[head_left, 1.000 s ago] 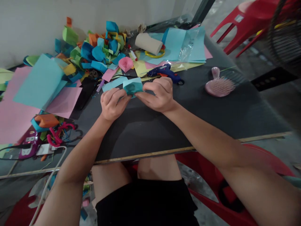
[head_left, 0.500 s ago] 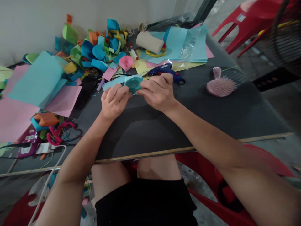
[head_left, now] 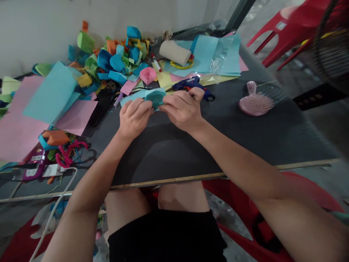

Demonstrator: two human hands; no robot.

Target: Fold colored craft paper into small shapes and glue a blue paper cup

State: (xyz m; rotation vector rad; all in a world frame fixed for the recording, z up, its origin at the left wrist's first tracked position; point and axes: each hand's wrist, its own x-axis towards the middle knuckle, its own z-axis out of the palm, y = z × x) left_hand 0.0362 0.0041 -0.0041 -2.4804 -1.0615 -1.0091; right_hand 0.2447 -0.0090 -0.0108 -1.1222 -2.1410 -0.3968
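Observation:
A small folded teal paper piece (head_left: 156, 97) is pinched between both my hands above the dark table (head_left: 245, 131). My left hand (head_left: 133, 118) grips its left side with curled fingers. My right hand (head_left: 182, 109) grips its right side, fingers closed over the edge. Just behind my right hand lies a blue glue gun (head_left: 192, 84). A light blue paper strip (head_left: 131, 97) lies under the folded piece.
A heap of folded coloured paper pieces (head_left: 117, 62) sits at the back left beside large blue (head_left: 51, 92) and pink sheets (head_left: 16, 127). A cardboard roll (head_left: 175, 52), a pink folded piece (head_left: 147, 74), a pink hairbrush (head_left: 255, 102) and red chairs (head_left: 283, 25) surround the work spot.
The teal paper has been turned and pressed smaller between my fingers. Both hands stay close together at the same spot.

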